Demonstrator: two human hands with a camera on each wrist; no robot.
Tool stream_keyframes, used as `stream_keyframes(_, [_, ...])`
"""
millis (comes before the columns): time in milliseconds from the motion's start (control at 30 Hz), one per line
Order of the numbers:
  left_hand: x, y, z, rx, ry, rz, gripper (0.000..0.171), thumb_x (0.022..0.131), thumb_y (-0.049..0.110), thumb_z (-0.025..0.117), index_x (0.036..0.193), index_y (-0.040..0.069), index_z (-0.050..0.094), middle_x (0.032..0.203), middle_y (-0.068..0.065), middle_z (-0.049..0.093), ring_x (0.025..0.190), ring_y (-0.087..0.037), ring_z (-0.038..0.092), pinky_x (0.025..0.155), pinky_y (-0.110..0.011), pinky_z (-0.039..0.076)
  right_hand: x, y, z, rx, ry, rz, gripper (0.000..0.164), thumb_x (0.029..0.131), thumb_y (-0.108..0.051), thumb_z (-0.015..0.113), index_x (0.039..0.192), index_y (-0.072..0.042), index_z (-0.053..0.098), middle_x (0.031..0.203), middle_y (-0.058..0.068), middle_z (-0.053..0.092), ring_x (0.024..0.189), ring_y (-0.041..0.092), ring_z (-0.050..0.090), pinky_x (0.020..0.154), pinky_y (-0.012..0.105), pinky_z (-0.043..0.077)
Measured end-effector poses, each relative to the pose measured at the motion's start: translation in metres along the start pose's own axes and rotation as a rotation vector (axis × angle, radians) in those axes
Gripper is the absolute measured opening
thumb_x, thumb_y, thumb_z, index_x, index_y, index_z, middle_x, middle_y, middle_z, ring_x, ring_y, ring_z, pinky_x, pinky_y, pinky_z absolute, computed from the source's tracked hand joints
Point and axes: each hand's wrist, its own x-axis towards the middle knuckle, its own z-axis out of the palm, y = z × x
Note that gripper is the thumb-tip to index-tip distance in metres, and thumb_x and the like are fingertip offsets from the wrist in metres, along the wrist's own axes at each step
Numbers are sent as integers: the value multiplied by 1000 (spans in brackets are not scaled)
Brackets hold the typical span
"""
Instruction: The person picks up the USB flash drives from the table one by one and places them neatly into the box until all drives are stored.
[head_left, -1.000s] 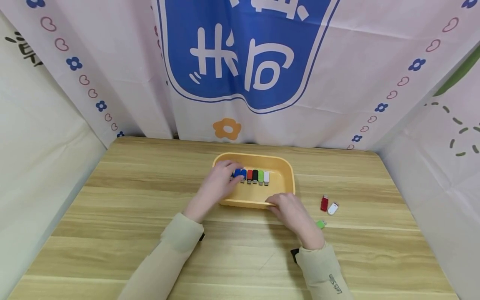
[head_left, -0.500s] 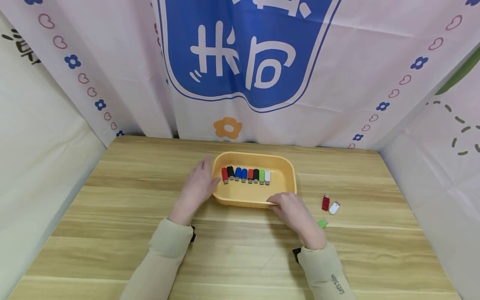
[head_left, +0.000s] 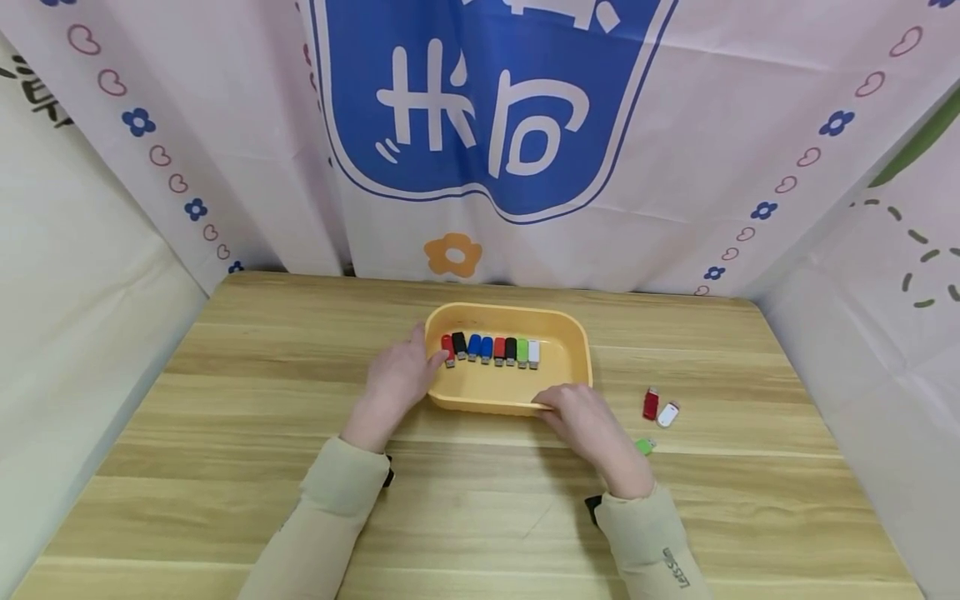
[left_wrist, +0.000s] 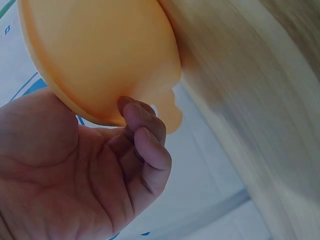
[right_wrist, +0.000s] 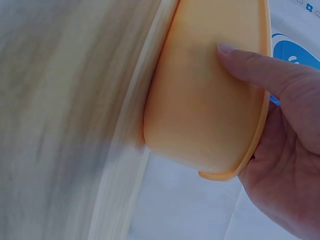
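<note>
Wooden tabletop (head_left: 480, 500) is carrying the yellow tray (head_left: 487, 386), fingers of left hand (head_left: 396, 372) and right hand (head_left: 583, 419) gripping its left and near sides, even pressure probably being best for not skewing the USB sticks (head_left: 499, 352) inside.

With its thumb, the left hand (head_left: 396, 371) covers part of the leftmost red stick (head_left: 447, 342) — the right arm (head_left: 626, 471) hides one end of a green stick (head_left: 645, 447). In the right wrist view (tabletop (right_wrist: 55, 115) blurred), the top-cropped box (right_wrist: 185, 115) conceals most right-hand fingers.
</note>
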Motion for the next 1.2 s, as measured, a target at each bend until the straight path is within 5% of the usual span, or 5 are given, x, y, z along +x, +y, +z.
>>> stream_keyframes(367, [1,3,1,80,-32,-55,58,103,22,45,155,2,28,75,-13,61,58,-23,56,46,-30,43,-1,0,0,-8,8,-19,6,87,-9,75,89,-14,78,89,0,78,80,12,72,76,34,59])
stream_keyframes(800, [4,0,1,98,-42,-66,41,103,22,42,135,-3,47,77,-12,59,61,-23,56,49,-31,44,-4,-4,-19,-17,11,12,14,85,-12,79,98,-7,77,97,6,77,90,20,71,79,35,60])
stream_keyframes(1200, [4,0,2,76,-29,-60,37,103,20,42,129,-5,49,73,-11,56,59,-23,54,47,-30,41,-22,17,-50,14,146,106,41,88,-16,76,124,-2,64,130,17,65,120,36,61,101,52,51])
